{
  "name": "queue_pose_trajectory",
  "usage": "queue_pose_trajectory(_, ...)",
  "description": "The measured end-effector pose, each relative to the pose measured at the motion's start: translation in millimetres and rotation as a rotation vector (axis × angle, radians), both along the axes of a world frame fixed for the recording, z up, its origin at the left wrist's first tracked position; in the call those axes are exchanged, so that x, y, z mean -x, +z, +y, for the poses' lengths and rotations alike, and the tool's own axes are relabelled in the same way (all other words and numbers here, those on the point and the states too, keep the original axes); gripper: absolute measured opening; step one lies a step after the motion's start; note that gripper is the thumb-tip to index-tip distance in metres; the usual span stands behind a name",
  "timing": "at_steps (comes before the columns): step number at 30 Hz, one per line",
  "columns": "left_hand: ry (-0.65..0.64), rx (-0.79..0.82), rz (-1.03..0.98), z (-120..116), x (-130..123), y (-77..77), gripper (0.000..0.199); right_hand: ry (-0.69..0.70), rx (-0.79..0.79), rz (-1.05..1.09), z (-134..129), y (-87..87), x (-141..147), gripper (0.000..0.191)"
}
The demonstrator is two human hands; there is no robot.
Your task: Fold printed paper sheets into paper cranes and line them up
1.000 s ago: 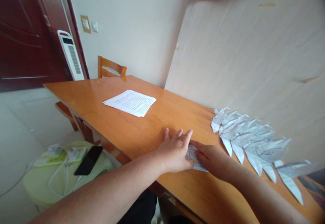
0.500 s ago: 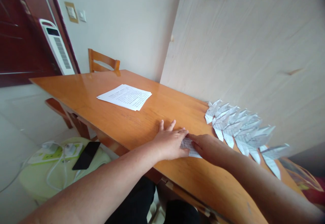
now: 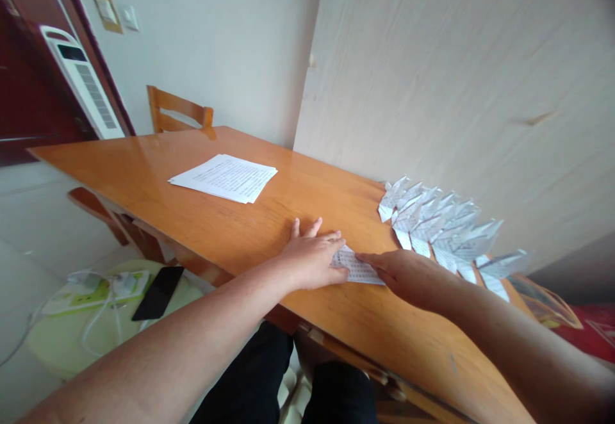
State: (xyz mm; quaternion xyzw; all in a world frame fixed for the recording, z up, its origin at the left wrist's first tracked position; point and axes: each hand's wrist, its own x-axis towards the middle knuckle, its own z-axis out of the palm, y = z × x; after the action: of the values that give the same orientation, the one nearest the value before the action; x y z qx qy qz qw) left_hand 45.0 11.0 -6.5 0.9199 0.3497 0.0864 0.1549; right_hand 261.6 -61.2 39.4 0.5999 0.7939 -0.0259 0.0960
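A folded piece of printed paper (image 3: 358, 266) lies flat on the orange wooden table (image 3: 307, 200), between my two hands. My left hand (image 3: 314, 254) rests on its left end with the fingers spread. On the paper's right part lies my right hand (image 3: 396, 270), its index finger stretched along the upper edge and the other fingers partly hidden beneath. Several folded paper pieces with raised points (image 3: 442, 222) stand in an overlapping row at the right. Farther back on the left is a stack of printed sheets (image 3: 223, 179).
A pale green stool (image 3: 52, 347) at the lower left holds a black phone (image 3: 157, 293), a power strip (image 3: 91, 296) and white cables. Behind the table are a wooden chair (image 3: 180, 110) and a large wooden board (image 3: 432, 78).
My right hand has slid right relative to my left, and more of the paper between them shows. The whole view has shifted slightly.
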Motion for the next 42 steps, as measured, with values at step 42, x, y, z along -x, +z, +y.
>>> queue_pose_trajectory(42,0.022,0.003,0.065,-1.2,-0.4,7.2,0.069,-0.073,-0.170,0.382,-59.7,-12.8,-40.4,0.035)
